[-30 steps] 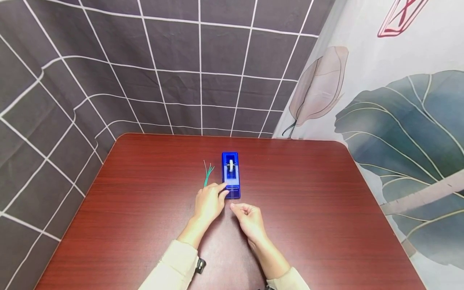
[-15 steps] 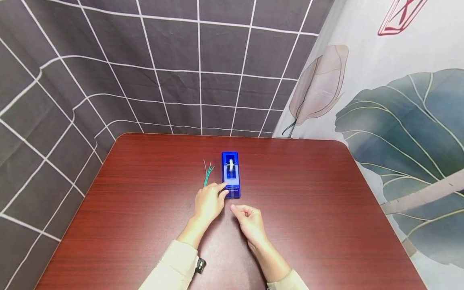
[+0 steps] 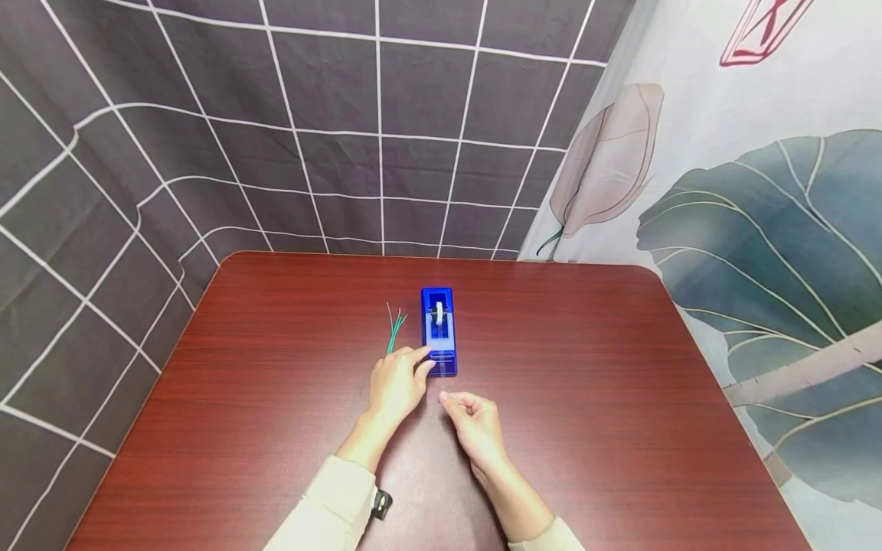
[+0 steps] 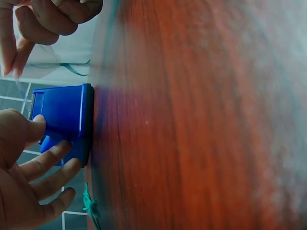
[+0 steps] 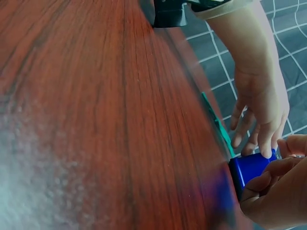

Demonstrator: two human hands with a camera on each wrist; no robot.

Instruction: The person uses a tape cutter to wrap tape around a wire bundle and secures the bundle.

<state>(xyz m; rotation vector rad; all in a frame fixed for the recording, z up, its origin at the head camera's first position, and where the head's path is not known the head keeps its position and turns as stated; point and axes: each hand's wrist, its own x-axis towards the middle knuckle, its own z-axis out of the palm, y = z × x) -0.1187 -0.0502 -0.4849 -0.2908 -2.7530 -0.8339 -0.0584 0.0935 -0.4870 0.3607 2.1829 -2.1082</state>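
Blue tape dispenser (image 3: 442,346): on wooden table (image 3: 586,383), short of far edge, well in from side edges. Left hand (image 3: 396,386) grips its front end; right hand (image 3: 477,425) pinches clear tape strip (image 4: 21,88), barely visible. Green wire bundle (image 3: 395,334) to left, partly hidden by left hand in head view. Table's near edge cut off.

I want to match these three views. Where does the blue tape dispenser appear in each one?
Head: tape dispenser, just below the centre.
Left wrist: dispenser, left side, mid-height.
Right wrist: dispenser, lower right, partly hidden by the right hand.
Shared landmark: green strands, near it.
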